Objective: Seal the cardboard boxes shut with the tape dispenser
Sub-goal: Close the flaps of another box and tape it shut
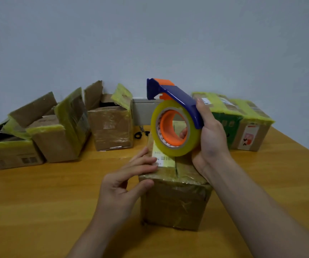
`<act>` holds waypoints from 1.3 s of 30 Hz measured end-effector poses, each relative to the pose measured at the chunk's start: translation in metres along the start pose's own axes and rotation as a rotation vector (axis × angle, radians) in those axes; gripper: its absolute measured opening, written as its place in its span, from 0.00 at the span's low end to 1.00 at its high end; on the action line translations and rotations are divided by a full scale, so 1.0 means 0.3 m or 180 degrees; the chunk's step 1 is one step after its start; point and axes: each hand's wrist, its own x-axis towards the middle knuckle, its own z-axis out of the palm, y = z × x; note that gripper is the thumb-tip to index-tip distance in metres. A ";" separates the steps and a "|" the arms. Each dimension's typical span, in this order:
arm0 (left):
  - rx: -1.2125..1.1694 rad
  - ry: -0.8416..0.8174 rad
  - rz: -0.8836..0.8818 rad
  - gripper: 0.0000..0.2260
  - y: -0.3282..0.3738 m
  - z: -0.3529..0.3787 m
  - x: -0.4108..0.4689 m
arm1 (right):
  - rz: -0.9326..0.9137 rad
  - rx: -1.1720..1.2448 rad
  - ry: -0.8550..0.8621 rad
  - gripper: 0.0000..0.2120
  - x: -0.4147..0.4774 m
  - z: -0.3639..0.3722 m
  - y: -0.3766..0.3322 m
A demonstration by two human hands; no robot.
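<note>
- Closest to view, the box (174,202) stands on the wooden table (38,202), directly under the right hand's grip. Its flaps are down, and the centre seam (176,170) shows as a dark slit with no fresh tape over it.
- The right hand (211,138) is wrapped around the blue handle of the tape dispenser (178,101). It holds the dispenser over the box top, with the cutter end tilted up and away.
- The tape roll (174,127) hangs just below that grip, over a label (164,158). Whether it touches the cardboard is unclear.
- Left of the grip, the left hand (124,183) holds nothing. Its fingers lie fairly straight on the left flap and the thumb is at the front edge, steadying the box.
- Farther left of the grip sit open boxes (57,131). Just behind it on the right are taped boxes (250,123).
- This looks like the line-up before taping. The next move probably calls for tipping the cutter end down, sticking the tape's free end at one edge, and drawing it along the seam while the left hand keeps the flaps shut.
</note>
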 end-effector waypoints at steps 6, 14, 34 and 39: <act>0.0286 0.0013 0.0032 0.11 0.007 -0.008 0.025 | 0.0012 -0.0012 -0.0062 0.15 0.011 -0.007 0.012; 0.1133 -0.0345 0.0512 0.13 0.046 0.002 0.043 | -0.0031 -0.0005 -0.0103 0.15 0.009 -0.010 0.018; 0.2045 -0.0650 0.0537 0.09 0.168 0.088 0.064 | 0.0004 0.0080 0.0039 0.16 -0.011 -0.008 -0.002; 0.1872 -0.0714 0.0543 0.07 0.168 0.149 0.068 | 0.0041 0.0022 0.0107 0.17 -0.011 -0.009 -0.002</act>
